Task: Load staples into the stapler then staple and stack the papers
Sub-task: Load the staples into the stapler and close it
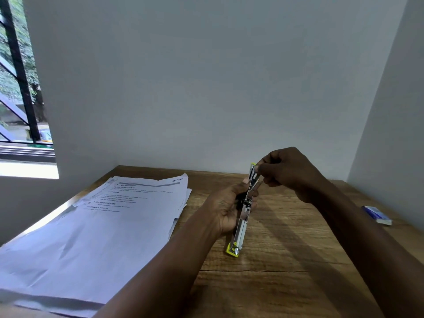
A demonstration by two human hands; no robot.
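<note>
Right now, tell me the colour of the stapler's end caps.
Yellow-green, on both ends of the stapler; the head view shows the near end best.

The tabletop (286,249) is matt wood with a visible grain and a crack line. The stapler (244,212) is shiny bare metal with yellow plastic ends, and the papers (103,226) are smooth, matt white sheets, printed.

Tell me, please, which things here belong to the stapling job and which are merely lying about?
Part of the job:
- stapler, swung open, held by the left hand
- right hand, pinching at the stapler's far end
- printed papers, loosely piled
- small blue box, possibly staples

Lying about:
- wooden table
- window
</note>
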